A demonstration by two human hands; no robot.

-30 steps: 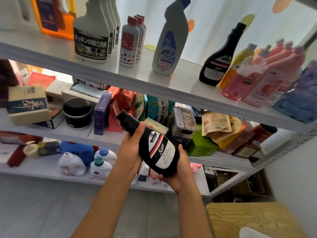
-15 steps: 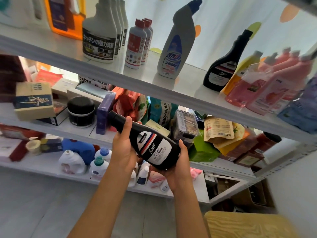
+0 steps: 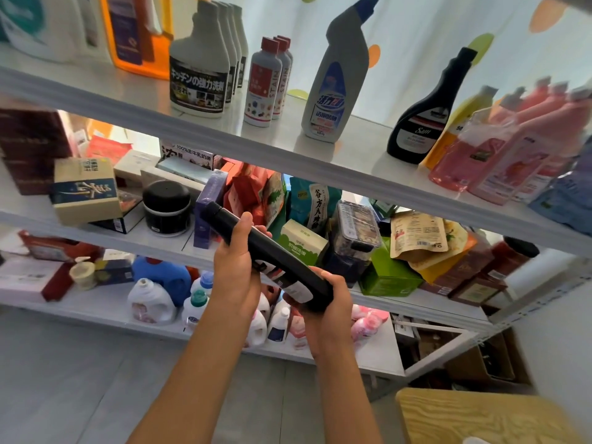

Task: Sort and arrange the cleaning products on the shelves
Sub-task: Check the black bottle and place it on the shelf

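Fig.: I hold the black bottle (image 3: 272,254) tilted in front of the middle shelf (image 3: 128,241), cap up-left. Left hand (image 3: 235,267) wraps its neck; right hand (image 3: 326,293) cups the base. Best move, in my judgement: stand it upright w/ both hands, set it beside the matching black bottle (image 3: 426,116) on the top shelf (image 3: 352,155), label out. Label mostly turned away; right fingers hidden behind the base.

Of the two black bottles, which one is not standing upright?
The black bottle gripped by both hands, left hand and right hand, lies tilted; the other black bottle stands on the top shelf.
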